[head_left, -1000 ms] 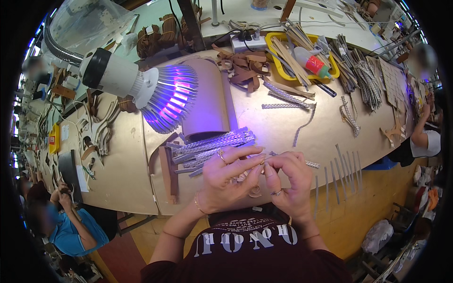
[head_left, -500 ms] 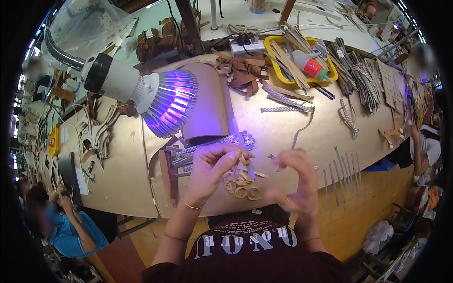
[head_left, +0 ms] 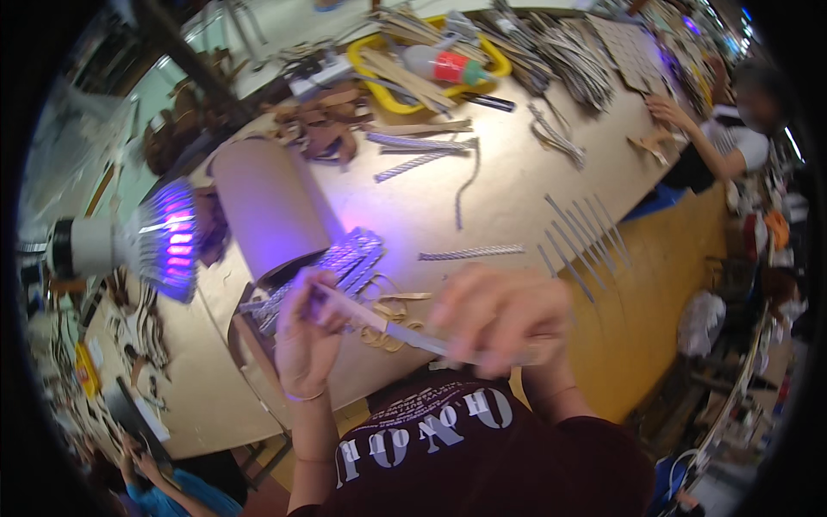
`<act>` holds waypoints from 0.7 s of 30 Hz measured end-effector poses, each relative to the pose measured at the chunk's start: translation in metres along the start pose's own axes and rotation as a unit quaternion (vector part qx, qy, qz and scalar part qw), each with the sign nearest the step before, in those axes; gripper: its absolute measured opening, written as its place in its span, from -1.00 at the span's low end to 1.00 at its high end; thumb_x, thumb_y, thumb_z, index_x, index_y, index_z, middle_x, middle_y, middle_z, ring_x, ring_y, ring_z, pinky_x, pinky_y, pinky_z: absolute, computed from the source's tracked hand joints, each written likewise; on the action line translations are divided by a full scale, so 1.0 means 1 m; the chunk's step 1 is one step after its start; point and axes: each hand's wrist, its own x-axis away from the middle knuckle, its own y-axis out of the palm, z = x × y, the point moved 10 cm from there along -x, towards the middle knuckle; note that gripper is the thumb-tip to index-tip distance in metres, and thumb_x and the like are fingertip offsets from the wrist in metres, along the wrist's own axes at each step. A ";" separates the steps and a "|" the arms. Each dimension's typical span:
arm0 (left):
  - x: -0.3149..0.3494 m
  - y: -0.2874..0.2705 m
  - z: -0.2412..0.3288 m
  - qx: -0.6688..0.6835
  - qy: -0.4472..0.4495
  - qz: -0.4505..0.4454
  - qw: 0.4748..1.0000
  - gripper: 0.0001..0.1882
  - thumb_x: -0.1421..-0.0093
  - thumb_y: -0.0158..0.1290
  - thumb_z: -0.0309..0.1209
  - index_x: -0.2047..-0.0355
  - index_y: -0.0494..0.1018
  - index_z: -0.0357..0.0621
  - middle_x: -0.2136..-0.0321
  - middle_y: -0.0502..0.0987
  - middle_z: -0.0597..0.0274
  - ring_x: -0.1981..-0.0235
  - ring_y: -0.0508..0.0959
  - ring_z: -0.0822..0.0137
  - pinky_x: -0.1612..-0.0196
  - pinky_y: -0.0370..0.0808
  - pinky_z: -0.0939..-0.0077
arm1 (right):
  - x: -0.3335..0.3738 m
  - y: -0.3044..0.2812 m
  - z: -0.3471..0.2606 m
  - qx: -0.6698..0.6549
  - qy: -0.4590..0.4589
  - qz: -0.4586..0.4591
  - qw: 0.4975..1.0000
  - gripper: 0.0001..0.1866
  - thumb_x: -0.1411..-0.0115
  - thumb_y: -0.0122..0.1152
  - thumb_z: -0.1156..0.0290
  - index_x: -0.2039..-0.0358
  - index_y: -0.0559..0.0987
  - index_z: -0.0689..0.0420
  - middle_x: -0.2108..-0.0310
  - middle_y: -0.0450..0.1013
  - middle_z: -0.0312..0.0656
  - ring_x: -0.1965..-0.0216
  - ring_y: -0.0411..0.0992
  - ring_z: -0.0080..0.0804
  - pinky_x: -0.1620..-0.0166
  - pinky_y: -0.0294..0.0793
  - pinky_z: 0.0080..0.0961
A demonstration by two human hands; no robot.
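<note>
A narrow flat strip [head_left: 417,339], pale at one end and greyish along the rest, stretches between my hands over the table's near edge. My left hand [head_left: 308,336] pinches its pale end between thumb and fingers. Curled round the other end, my right hand [head_left: 504,314] is smeared by motion, and its fingertips are unclear. Under the strip lie thin tan curls [head_left: 392,332]. Beyond my left hand is a bundle of braided strips [head_left: 353,258], lit purple. One single braided strip [head_left: 471,253] lies just beyond my right hand.
A brown half-round form [head_left: 267,194] stands behind the bundle, with a glowing lamp [head_left: 165,241] to its left. A yellow tray [head_left: 399,107] holds strips and a red-labelled bottle [head_left: 448,65]. Thin grey strips [head_left: 584,246] lie at the table's right edge. Another person's hand [head_left: 672,112] reaches in.
My view has swung to the right. My right hand, apart and open before, has closed on the strip, which now stretches between both hands. The single braided strip has come out from behind my right hand.
</note>
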 end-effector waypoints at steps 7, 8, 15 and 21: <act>0.000 -0.035 0.013 -0.012 0.047 0.034 0.998 -0.83 -0.42 -0.10 -0.29 0.18 0.38 -0.10 0.30 0.43 0.30 0.52 0.26 0.54 0.44 0.20 0.66 | 0.067 -0.096 -0.119 -0.156 -0.083 0.085 0.981 -0.87 -0.34 0.06 0.41 0.19 0.57 0.07 0.34 0.55 -0.19 0.34 0.54 -0.29 0.08 0.46 -0.28; 0.000 -0.037 0.012 -0.036 0.054 0.039 0.997 -0.83 -0.42 -0.10 -0.30 0.19 0.39 -0.11 0.30 0.43 0.29 0.51 0.28 0.54 0.44 0.22 0.66 | 0.079 -0.104 -0.116 -0.157 -0.051 0.113 0.980 -0.87 -0.34 0.05 0.44 0.18 0.57 0.08 0.36 0.55 -0.20 0.36 0.53 -0.35 0.12 0.47 -0.33; 0.009 -0.011 -0.018 -0.281 0.093 -0.018 0.955 -0.75 -0.40 -0.08 -0.32 0.34 0.44 -0.21 0.36 0.52 0.25 0.47 0.38 0.54 0.39 0.30 0.63 | 0.207 -0.155 0.036 0.374 0.473 0.331 0.726 -0.60 -0.24 0.16 0.55 -0.11 0.47 0.22 0.57 0.46 -0.27 0.55 0.38 -0.56 0.41 0.40 -0.58; 0.024 0.011 -0.051 -0.560 0.112 -0.089 0.816 -0.91 -0.27 0.03 -0.49 0.38 0.48 -0.22 0.44 0.56 0.24 0.47 0.45 0.43 0.37 0.35 0.53 | 0.216 -0.168 0.047 0.489 0.462 0.333 0.661 -0.54 -0.15 0.27 0.52 -0.06 0.36 0.22 0.65 0.46 -0.11 0.54 0.48 -0.35 0.42 0.40 -0.44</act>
